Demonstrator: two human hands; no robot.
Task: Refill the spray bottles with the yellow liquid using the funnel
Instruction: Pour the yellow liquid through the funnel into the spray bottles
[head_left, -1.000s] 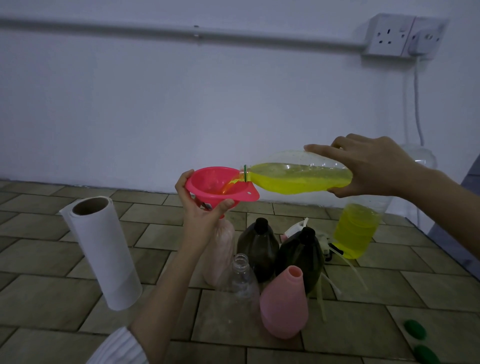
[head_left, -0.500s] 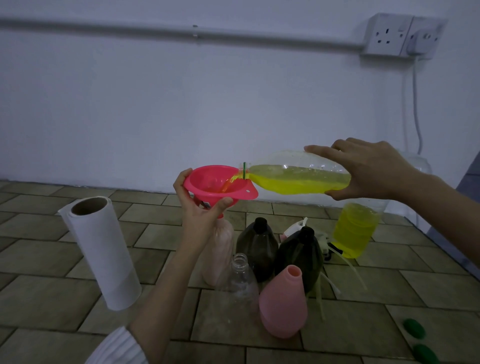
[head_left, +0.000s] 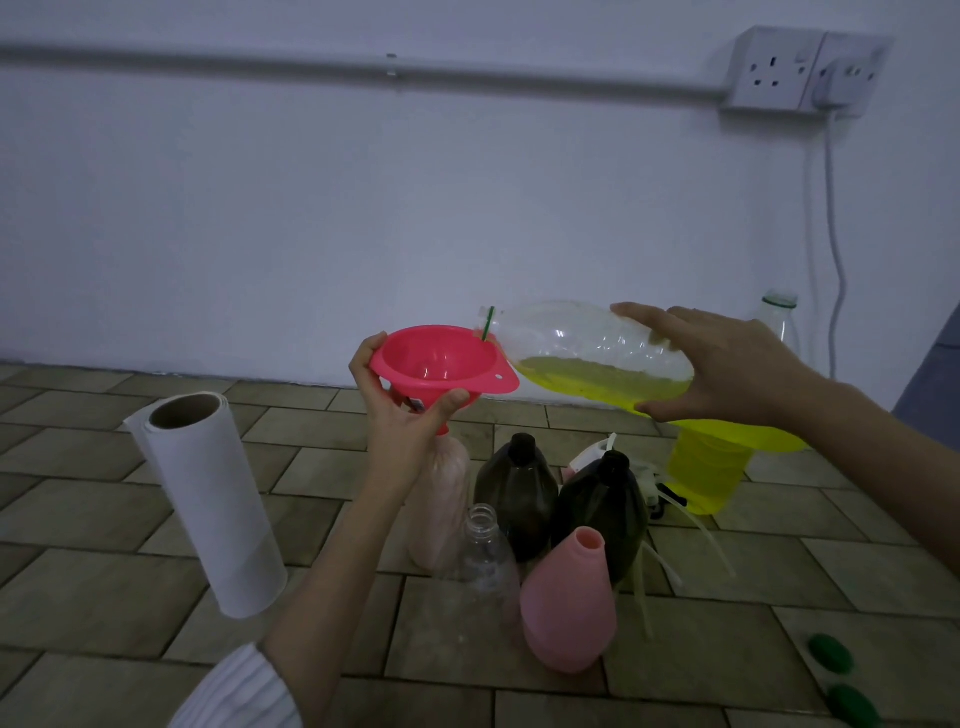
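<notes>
Before you lies a tiled floor. On it stand a paper towel roll, a clear bottle, two dark bottles, a pink bottle, a pale pink bottle and a container of yellow liquid. Two green caps lie at right.

Pink funnel sits in pale bottle; clear bottle of yellow liquid tilted beside it.

Two bare forearms reach into view. The left hand extends from a white sleeve with fine ribbed stripes, pushed up near the elbow. The right hand and forearm show no sleeve, rings or watch.
</notes>
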